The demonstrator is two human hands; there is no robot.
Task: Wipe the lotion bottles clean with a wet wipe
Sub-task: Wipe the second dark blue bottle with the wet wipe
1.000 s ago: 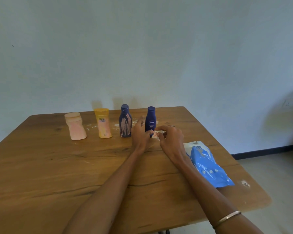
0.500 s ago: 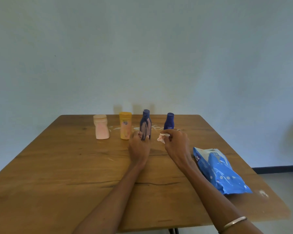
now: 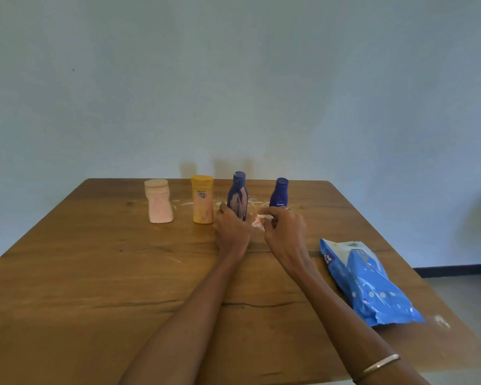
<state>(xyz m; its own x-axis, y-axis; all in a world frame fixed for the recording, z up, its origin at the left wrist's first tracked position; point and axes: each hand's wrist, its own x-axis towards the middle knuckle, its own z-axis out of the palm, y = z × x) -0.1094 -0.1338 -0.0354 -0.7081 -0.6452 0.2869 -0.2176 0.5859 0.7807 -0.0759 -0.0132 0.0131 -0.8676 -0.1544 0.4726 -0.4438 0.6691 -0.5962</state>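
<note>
Left hand [image 3: 232, 232] moved off the clean blue bottle [image 3: 280, 193], now gripping the smeared blue bottle [image 3: 238, 196] low down.

Right hand [image 3: 285, 227] pinches the crumpled wet wipe [image 3: 259, 220] just beside it, not touching yet. Pink bottle [image 3: 158, 201] & yellow bottle [image 3: 202, 199] look smeared too, all at back of surface [image 3: 95, 273]. Next imo: steady it, rub wipe down the streaks.

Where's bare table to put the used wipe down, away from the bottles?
Bare wood runs along the near left of the table, in front of the pink bottle and left of the left hand. The back row is crowded: yellow bottle, smeared bottle and lotion streaks. The wipes pack fills the right.
</note>
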